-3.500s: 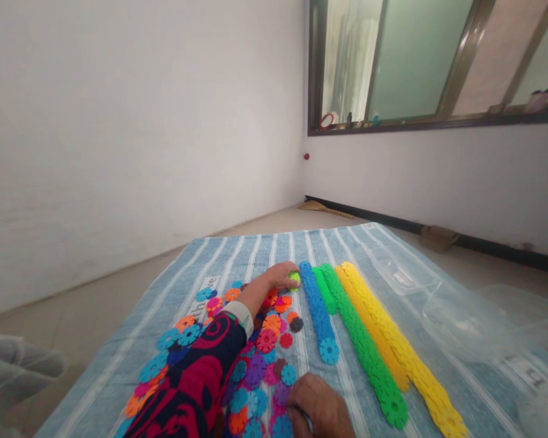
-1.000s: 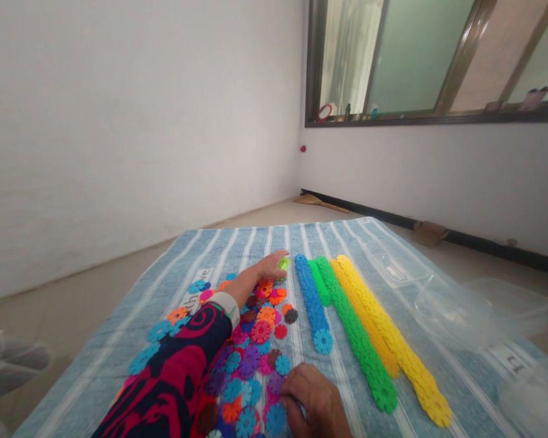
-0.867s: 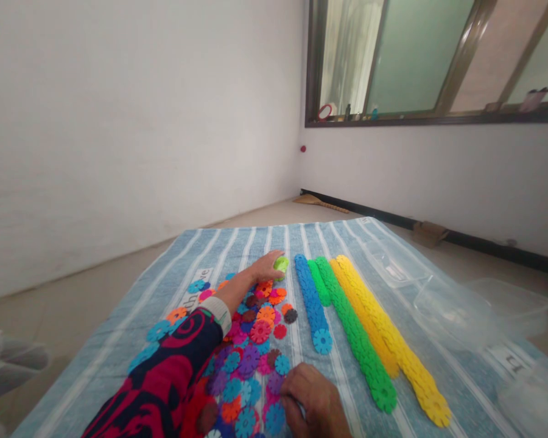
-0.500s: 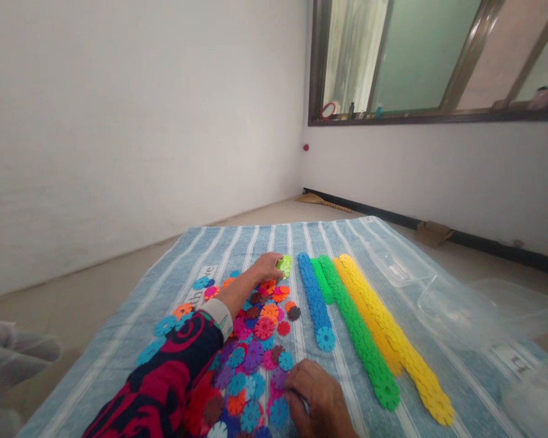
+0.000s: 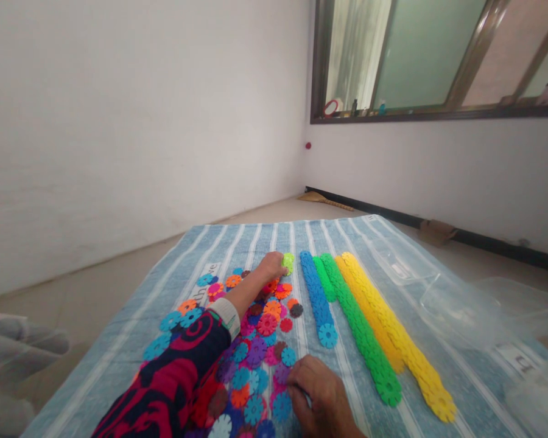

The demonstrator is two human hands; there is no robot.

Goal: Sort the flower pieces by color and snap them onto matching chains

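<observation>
My left hand [image 5: 273, 266] reaches across the pile, its fingers closed on lime-green snowflake discs [image 5: 288, 263] at the pile's far end. Nearer to me, my right hand [image 5: 317, 389] is curled beside the right edge of the mixed pile of snowflake discs [image 5: 257, 351]; whether anything sits between its fingers is hidden. Right of the pile lie overlapping rows of discs: a blue row [image 5: 316, 298], a short bright green row [image 5: 325, 278], a long green row [image 5: 360, 328] and yellow rows [image 5: 404, 340]. My left forearm covers part of the pile.
A blue-and-white striped cloth [image 5: 228, 243] covers the table. Clear plastic containers [image 5: 461, 304] stand along the right side. Whitish translucent plastic [image 5: 22, 347] shows at the far left. A broom [image 5: 324, 199] and a cardboard piece [image 5: 437, 231] lie on the floor by the walls.
The view has shifted slightly. My left hand stays at the lime-green discs and my right hand keeps its place beside the pile; the rows look the same.
</observation>
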